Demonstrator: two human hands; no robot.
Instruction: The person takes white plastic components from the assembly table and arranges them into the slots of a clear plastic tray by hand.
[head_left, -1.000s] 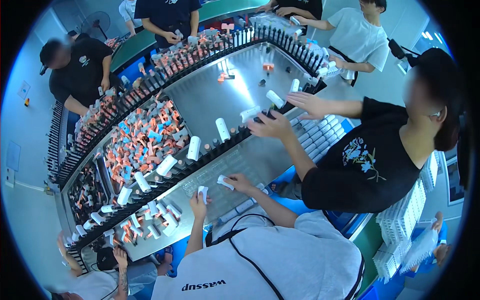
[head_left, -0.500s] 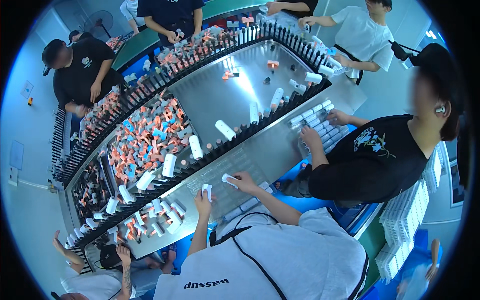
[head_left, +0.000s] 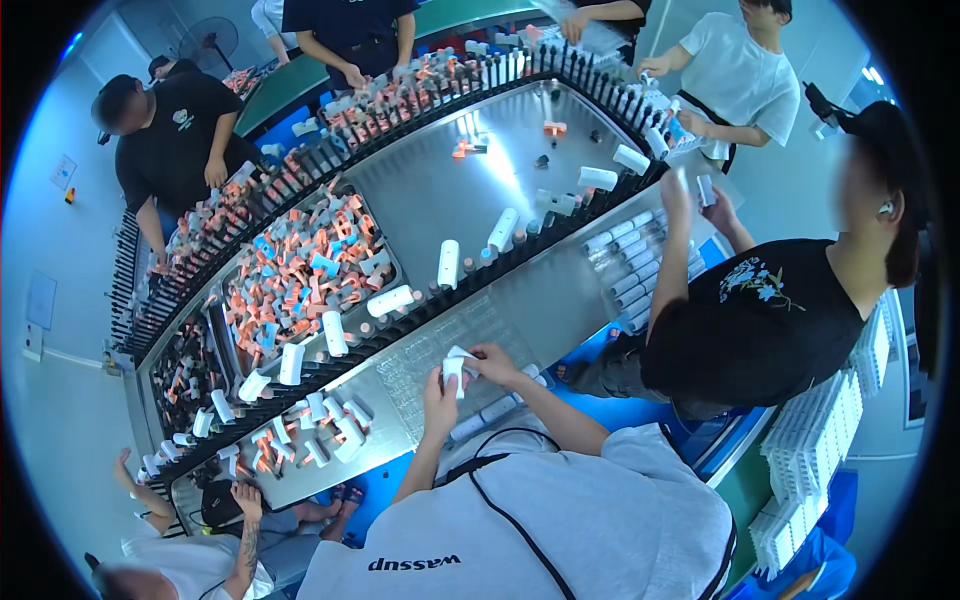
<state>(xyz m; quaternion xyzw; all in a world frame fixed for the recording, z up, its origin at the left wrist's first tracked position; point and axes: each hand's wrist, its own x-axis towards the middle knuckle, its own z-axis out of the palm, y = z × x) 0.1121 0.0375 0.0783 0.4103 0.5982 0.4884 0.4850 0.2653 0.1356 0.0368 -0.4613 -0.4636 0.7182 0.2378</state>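
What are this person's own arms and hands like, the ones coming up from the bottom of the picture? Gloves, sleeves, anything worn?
Both forearms are bare and so are the left hand and right hand: no gloves, and no watch or ring that I can make out. The sleeves are short, part of a light grey T-shirt with dark lettering near the hem. A thin black cable loops across the shirt.

small white piece [head_left: 455,366] pinched between left hand [head_left: 439,392] and right hand [head_left: 492,365], its shape too small to tell, its lower end hidden by the left fingers, both forearms covered below the grip by the grey shirt [head_left: 560,520]
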